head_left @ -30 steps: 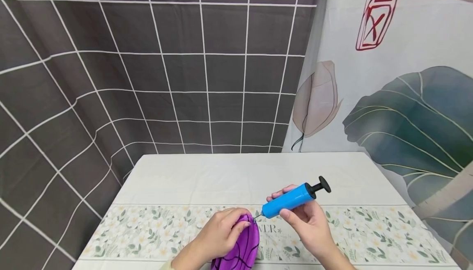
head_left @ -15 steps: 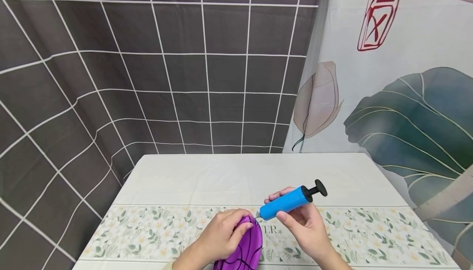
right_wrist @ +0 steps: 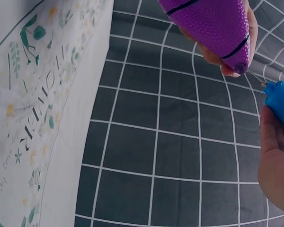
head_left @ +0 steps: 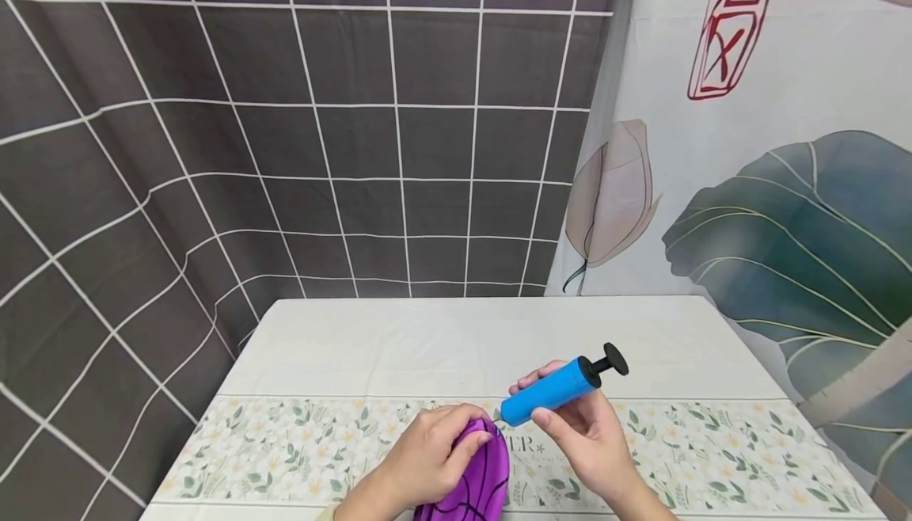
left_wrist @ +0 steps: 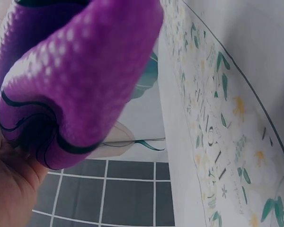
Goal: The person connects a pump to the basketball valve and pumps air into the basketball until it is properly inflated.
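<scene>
A deflated purple ball (head_left: 479,477) with black lines and a pebbled skin is folded in on itself at the front of the table. My left hand (head_left: 426,454) grips its upper edge, thumb on the near side. In my right hand (head_left: 594,446) is a blue hand pump (head_left: 547,394), held by the barrel at a tilt. Its black plunger handle (head_left: 616,359) sticks out at the upper right. The right wrist view shows a thin metal needle (right_wrist: 255,76) running from the pump's nozzle to the ball's end, its tip right at the skin.
A white table (head_left: 342,347) lies under both hands, its cover banded with a leaf-and-flower print (head_left: 278,446). Behind it hangs a dark grey curtain (head_left: 435,141) with white grid lines. A pale curtain (head_left: 655,38) with large leaves hangs to the right.
The pump has come slightly left and down toward the ball, and less of the needle shows between them. The ball and my left hand have shifted slightly right.
</scene>
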The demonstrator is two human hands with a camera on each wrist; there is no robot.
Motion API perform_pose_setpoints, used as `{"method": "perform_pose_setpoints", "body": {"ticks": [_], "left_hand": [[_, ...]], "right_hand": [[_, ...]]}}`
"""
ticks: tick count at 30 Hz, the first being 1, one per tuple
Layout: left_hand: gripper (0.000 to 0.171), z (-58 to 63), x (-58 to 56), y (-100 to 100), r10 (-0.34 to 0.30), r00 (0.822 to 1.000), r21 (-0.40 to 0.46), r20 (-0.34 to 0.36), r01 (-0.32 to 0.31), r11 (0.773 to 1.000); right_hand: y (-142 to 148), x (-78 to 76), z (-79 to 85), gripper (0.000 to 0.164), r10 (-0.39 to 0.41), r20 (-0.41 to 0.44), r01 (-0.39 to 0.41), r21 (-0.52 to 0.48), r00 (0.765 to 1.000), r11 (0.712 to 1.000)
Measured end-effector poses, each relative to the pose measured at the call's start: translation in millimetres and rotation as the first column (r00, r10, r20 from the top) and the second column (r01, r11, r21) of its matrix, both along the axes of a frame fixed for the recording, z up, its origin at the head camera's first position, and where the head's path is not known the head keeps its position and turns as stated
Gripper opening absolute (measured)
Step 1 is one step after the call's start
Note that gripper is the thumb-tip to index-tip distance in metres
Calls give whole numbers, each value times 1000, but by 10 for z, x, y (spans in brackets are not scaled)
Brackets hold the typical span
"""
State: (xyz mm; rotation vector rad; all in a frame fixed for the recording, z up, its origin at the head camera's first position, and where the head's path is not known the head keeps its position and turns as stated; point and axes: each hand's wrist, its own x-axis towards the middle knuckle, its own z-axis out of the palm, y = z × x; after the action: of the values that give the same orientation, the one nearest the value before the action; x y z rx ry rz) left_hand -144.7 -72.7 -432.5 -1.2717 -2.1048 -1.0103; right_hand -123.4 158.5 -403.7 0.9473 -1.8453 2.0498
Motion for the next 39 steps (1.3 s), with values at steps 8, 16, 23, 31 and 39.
{"method": "perform_pose_setpoints", "body": {"ticks": [8, 16, 23, 31, 39], "left_hand": [[7, 4, 45, 8, 17, 996, 21, 89, -19, 1000], [6, 40, 66, 32, -7, 991, 29, 131, 3, 1000], [8, 39, 90, 57, -15, 982, 50, 187, 6, 999], [9, 56, 73, 73, 8, 978, 56, 208, -20, 998], [11, 106, 67, 91, 20, 986, 62, 168, -30, 998]], "right_hand": [[-21, -11, 1, 38, -28, -31, 30, 48, 999, 998], [-5, -89, -42, 36, 6, -38, -5, 34, 999, 999], [0, -116, -76, 35, 59, -48, -59, -4, 997, 998], [-19, -92, -74, 35, 60, -56, -61, -23, 997, 998], [-23, -106, -84, 34, 87, -82, -94, -89, 993, 992]]}}
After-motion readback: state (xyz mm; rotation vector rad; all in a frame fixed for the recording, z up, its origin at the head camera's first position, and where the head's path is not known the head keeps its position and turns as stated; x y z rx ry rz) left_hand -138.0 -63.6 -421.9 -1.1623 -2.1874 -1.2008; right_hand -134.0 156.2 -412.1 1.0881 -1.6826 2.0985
